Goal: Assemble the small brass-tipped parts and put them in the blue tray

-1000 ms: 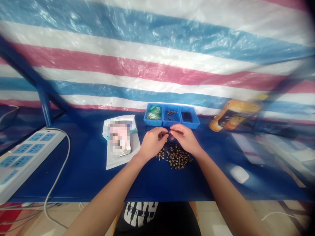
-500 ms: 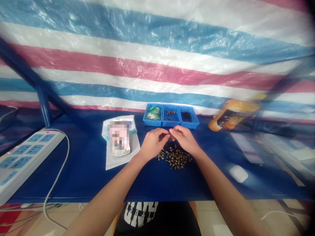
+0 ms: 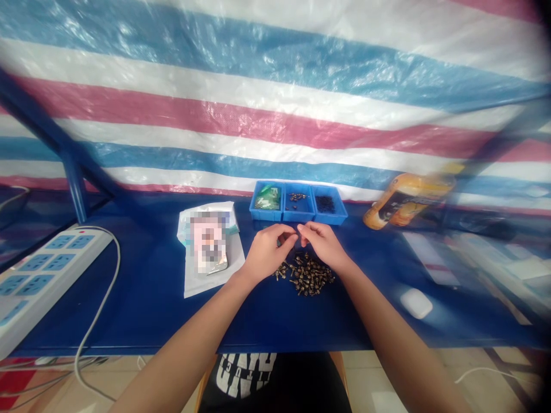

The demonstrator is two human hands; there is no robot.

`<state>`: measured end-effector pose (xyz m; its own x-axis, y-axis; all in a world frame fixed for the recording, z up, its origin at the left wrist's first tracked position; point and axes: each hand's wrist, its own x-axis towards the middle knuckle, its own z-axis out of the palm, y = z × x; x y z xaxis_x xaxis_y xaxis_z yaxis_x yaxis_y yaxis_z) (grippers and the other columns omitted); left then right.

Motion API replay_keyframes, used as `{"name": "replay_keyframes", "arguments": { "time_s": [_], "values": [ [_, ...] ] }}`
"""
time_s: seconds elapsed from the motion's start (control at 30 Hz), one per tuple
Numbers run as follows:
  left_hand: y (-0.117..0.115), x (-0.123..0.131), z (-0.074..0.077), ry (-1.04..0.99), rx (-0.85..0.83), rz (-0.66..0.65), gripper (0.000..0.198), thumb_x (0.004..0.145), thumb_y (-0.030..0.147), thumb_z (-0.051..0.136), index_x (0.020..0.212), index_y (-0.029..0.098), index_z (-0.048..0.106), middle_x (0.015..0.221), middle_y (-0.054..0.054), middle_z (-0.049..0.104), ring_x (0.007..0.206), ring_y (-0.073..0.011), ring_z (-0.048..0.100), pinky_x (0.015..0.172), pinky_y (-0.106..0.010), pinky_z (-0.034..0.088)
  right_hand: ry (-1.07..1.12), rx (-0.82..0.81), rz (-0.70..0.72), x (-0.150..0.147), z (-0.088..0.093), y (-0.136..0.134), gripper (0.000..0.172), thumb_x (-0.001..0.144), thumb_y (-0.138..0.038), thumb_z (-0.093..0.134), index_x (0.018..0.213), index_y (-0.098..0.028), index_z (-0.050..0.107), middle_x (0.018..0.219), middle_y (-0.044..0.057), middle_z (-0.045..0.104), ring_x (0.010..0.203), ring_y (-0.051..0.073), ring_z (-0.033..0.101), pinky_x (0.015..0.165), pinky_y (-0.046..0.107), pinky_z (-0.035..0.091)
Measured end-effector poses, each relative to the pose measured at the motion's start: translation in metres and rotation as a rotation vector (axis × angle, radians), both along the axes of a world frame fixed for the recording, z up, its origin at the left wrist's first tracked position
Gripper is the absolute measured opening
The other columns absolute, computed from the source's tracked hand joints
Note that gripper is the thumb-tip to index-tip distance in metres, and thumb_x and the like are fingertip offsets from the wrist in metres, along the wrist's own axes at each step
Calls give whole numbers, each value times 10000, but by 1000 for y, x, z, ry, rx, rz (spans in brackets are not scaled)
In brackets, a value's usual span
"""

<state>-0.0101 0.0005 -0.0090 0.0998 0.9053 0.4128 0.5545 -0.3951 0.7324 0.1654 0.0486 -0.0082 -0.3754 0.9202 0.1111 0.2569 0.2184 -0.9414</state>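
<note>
Above the pile of small brass-coloured parts on the blue tabletop, the left hand and right hand meet, fingers pinched shut tip to tip; anything between them is too small to make out. Behind stands a blue three-compartment tray, then a striped tarp. The packet label is blurred, and the shirt lettering is cut off.
</note>
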Motion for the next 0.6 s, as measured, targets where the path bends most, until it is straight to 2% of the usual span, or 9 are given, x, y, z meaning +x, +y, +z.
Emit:
{"name": "replay_keyframes", "arguments": {
  "time_s": [0.1, 0.23, 0.33, 0.4, 0.43, 0.47, 0.6],
  "values": [
    [-1, 0, 2, -7, -13, 14, 149, 936, 302, 575, 977, 236, 703, 886, 6, 719, 748, -137, 632, 677, -257, 459, 80, -20, -38, 1, -3, 4, 431, 898, -501, 586, 593, -197, 571, 594, -5, 590, 612, 141, 538, 695, 293, 432],
    [-1, 0, 3, -15, -29, 27, 164, 937, 317, 568, 971, 232, 704, 896, 3, 724, 753, -138, 637, 683, -258, 461, 338, -77, -176, 4, -2, 7, 416, 861, -509, 637, 604, -193, 552, 587, -18, 549, 556, 116, 510, 611, 272, 425],
    [-1, 0, 2, -11, -38, 33, 158, 933, 307, 568, 957, 234, 706, 892, 7, 724, 758, -137, 641, 682, -256, 461, 499, -129, -338, 9, 1, 10, 306, 803, -504, 706, 855, -218, 611, 673, -37, 594, 531, 98, 516, 557, 251, 421],
    [-1, 0, 2, -8, -43, 37, 159, 932, 303, 564, 960, 237, 705, 889, 8, 724, 763, -138, 644, 682, -256, 463, 509, -149, -434, 13, 2, 13, 441, 756, -483, 754, 1100, -265, 582, 760, -42, 647, 534, 95, 539, 554, 247, 438],
    [-1, 0, 2, -5, -45, 38, 160, 933, 301, 561, 963, 237, 705, 891, 8, 725, 765, -139, 644, 683, -257, 464, 486, -153, -458, 14, 2, 14, 506, 741, -470, 767, 1162, -274, 567, 782, -40, 660, 533, 93, 543, 554, 248, 444],
    [-1, 0, 2, -2, -46, 41, 161, 933, 299, 559, 967, 238, 705, 897, 8, 726, 767, -140, 644, 688, -258, 466, 449, -148, -459, 16, 2, 15, 513, 735, -458, 770, 1172, -266, 580, 786, -36, 664, 532, 91, 541, 553, 248, 446],
    [1, -2, 2, 14, -35, 69, 160, 931, 279, 552, 972, 241, 702, 936, 12, 733, 774, -141, 643, 731, -266, 476, 268, -68, -310, 16, -1, 15, 314, 770, -397, 733, 1018, -205, 713, 781, 0, 682, 562, 100, 555, 581, 264, 463]
  ]
}}
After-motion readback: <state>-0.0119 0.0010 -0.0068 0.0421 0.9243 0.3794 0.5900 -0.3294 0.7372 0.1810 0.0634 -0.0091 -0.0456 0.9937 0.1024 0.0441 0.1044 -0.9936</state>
